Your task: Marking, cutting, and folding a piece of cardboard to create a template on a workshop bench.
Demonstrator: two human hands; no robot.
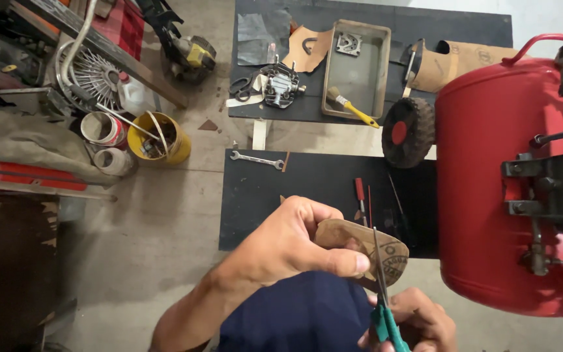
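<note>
Your left hand (pixel 288 244) pinches the brown gasket sheet (pixel 366 251) above your lap, thumb (close to the blades) at risk; your right hand (pixel 418 322), fingers closed on the green-handled scissors (pixel 382 306), could slip.

Even daylight, soft shadows, sharp focus, slight wide-angle bending at edges.

Left hand (pixel 288 244) gripping brown cardboard piece (pixel 386 251); right hand (pixel 418 322) working green-handled scissors (pixel 383 306) into it, beside red tank (pixel 503 176), above black board's (pixel 255 202) near edge.
</note>
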